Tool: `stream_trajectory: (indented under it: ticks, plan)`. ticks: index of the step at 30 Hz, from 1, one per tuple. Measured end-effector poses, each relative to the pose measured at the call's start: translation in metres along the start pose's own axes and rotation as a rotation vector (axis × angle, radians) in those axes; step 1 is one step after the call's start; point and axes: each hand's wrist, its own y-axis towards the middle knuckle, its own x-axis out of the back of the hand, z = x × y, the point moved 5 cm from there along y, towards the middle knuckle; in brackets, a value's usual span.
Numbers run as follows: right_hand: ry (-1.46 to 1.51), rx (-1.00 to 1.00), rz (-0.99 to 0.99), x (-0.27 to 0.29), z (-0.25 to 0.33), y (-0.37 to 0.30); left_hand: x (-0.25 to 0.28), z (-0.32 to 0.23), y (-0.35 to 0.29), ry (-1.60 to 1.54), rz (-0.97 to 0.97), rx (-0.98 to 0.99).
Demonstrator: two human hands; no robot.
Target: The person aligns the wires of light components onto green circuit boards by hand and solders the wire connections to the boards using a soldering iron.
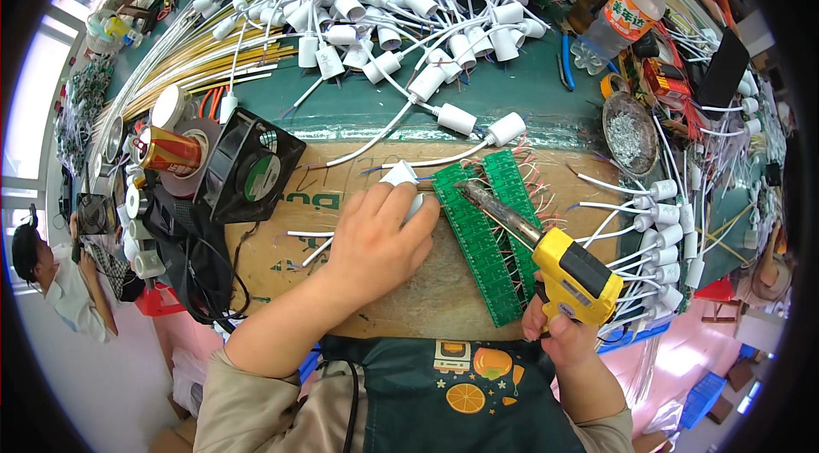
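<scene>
1. Your left hand [384, 231] is curled palm-down, fingers bent closely around a white socket [399, 173], whose upper part shows above your knuckles. The full contact of the fingertips is hidden under the hand.
2. Your right hand [563, 329] is wrapped around the handle of a yellow soldering gun [582, 275], fingers closed. The metal barrel [512, 221] points up and to the left.
3. The gun's tip lies over the upper part of the left green circuit board [478, 252]; whether it touches the surface cannot be told.
4. The right green circuit board [514, 188] lies alongside, partly covered by the barrel, with thin reddish wires along its right edge. Both boards sit slanted on a cardboard sheet [409, 308], to the right of your left hand.
5. The held socket is near the left board's upper left corner.
6. Beyond your left hand, two loose sockets [456, 119] lie with their white cables, below a large heap of white sockets [345, 8].
7. To your left stand a black cooling fan [260, 176] and a red-and-gold can [171, 151].
8. To your right are a round dish [630, 136] of silvery bits and a stacked row of cabled sockets [665, 255].
</scene>
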Motion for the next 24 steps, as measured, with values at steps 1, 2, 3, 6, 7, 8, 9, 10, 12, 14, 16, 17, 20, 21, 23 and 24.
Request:
stream_trajectory:
  ticks: [1, 2, 3, 6, 7, 8, 9, 10, 12, 14, 16, 17, 20, 21, 23, 24]
  plan:
    - [-0.001, -0.005, 0.001, 0.0004, -0.0006, 0.0003, -0.0012, -0.0005, -0.0001, -0.019, 0.0, -0.004]
    - [-0.007, -0.008, -0.003, 0.001, -0.001, 0.0003, -0.003, -0.0004, 0.0, -0.021, 0.002, 0.0]
    - [-0.016, -0.011, -0.007, 0.0008, -0.0015, 0.0, -0.004, 0.0002, -0.0007, -0.034, -0.011, 0.006]
    - [-0.061, -0.035, -0.001, 0.0011, -0.0024, -0.0009, -0.0043, 0.002, -0.0006, -0.044, -0.019, 0.019]
    - [-0.064, -0.039, -0.002, 0.0022, -0.0022, -0.0013, -0.0041, 0.0021, 0.0001, -0.039, -0.015, 0.019]
    - [-0.11, -0.055, 0.007, 0.0034, -0.0024, -0.0017, -0.0044, 0.0023, 0.0004, -0.042, -0.014, 0.023]
    - [-0.155, -0.07, 0.018, 0.0035, -0.003, -0.0014, -0.0044, 0.0028, 0.0004, -0.039, -0.017, 0.027]
    - [-0.157, -0.073, 0.019, 0.0024, -0.0027, -0.001, -0.0047, 0.0034, 0.0001, -0.035, -0.019, 0.03]
    - [-0.171, -0.068, 0.014, 0.0002, -0.0011, -0.0003, -0.0059, 0.0045, -0.0008, -0.041, -0.016, 0.037]
    - [-0.183, -0.073, 0.009, 0.0006, -0.001, 0.0007, -0.0066, 0.006, -0.0006, -0.047, -0.014, 0.042]
    - [-0.194, -0.077, 0.002, 0.0006, -0.0012, 0.0015, -0.0047, 0.0063, 0.0003, -0.012, -0.057, -0.002]
    - [-0.194, -0.071, -0.003, 0.0002, -0.0008, 0.0017, -0.0045, 0.0063, 0.0, -0.013, -0.057, -0.001]
    - [-0.187, -0.071, -0.007, -0.0002, -0.0002, 0.0023, -0.0041, 0.0062, -0.0012, -0.018, -0.044, 0.011]
    - [-0.179, -0.075, -0.009, -0.0003, -0.0002, 0.0023, -0.0039, 0.0064, -0.0011, -0.027, -0.042, 0.012]
    - [-0.175, -0.081, -0.009, -0.0007, -0.0004, 0.0026, -0.0038, 0.0067, -0.0015, -0.037, -0.039, 0.012]
    - [-0.17, -0.086, -0.007, -0.0008, -0.0007, 0.0028, -0.0039, 0.007, -0.0023, -0.058, -0.031, 0.018]
